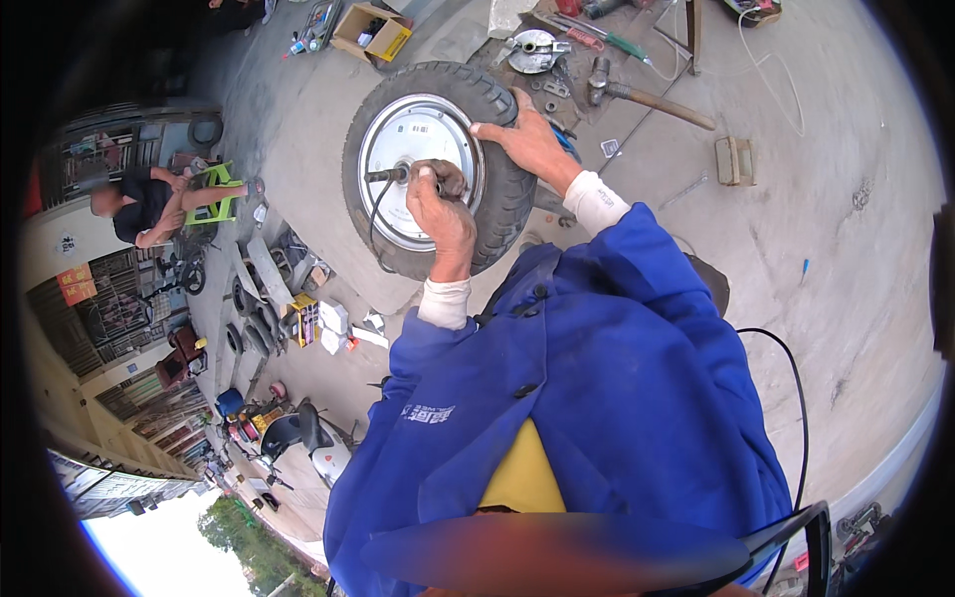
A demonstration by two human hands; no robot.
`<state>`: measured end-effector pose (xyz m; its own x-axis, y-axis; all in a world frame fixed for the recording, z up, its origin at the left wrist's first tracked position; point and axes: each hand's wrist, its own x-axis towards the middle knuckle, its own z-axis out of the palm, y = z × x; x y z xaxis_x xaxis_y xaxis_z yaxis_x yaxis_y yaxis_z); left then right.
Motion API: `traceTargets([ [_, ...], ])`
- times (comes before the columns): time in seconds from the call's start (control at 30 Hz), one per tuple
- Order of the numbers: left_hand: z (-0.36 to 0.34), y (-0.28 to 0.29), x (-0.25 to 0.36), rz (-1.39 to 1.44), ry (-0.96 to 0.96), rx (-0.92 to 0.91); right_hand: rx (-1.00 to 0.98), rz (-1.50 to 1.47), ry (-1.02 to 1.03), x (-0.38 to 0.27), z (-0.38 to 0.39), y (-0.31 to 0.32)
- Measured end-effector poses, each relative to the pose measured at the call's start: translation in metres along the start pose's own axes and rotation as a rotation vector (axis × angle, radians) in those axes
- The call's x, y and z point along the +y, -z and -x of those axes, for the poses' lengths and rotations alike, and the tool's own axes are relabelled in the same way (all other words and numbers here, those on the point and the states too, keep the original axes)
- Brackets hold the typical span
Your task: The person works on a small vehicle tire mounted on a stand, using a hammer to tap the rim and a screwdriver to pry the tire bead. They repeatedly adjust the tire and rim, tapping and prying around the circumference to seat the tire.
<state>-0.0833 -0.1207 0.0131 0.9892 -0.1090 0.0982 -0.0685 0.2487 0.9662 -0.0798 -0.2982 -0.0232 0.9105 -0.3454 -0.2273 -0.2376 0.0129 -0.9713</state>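
An upright-treaded black tire (504, 227) on a silver hub-motor rim (393, 139) is held before me, with an axle (383, 175) and black cable (374, 221) at its centre. My left hand (445, 219) is closed beside the axle on a dark brown, crumpled object that I cannot make out, partly hidden by my fingers. My right hand (537, 144) grips the tire's right side, thumb toward the rim and fingertips over the tread.
A hammer (657, 103), metal drum part (537, 50), concrete block (734, 161) and cardboard box (358, 30) lie beyond the wheel. At left, a person (139, 204) sits on a green chair (214, 177), near loose tires (257, 338) and a scooter (318, 448).
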Motion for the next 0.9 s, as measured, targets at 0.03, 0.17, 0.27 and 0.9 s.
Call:
traceTargets([
  [0.03,-0.009,0.012,0.003,0.077,0.069,-0.143,0.001,-0.004,0.012,0.0,0.001,-0.001],
  [0.17,-0.021,0.044,0.006,0.163,0.138,-0.368,-0.007,0.053,-0.034,-0.002,0.0,-0.001],
  [0.27,0.019,-0.007,0.015,-0.138,-0.069,0.06,0.036,0.084,0.022,0.006,-0.003,-0.001],
  [0.9,0.002,0.001,0.009,0.1,0.064,-0.084,-0.04,0.104,-0.022,0.0,-0.003,0.002],
])
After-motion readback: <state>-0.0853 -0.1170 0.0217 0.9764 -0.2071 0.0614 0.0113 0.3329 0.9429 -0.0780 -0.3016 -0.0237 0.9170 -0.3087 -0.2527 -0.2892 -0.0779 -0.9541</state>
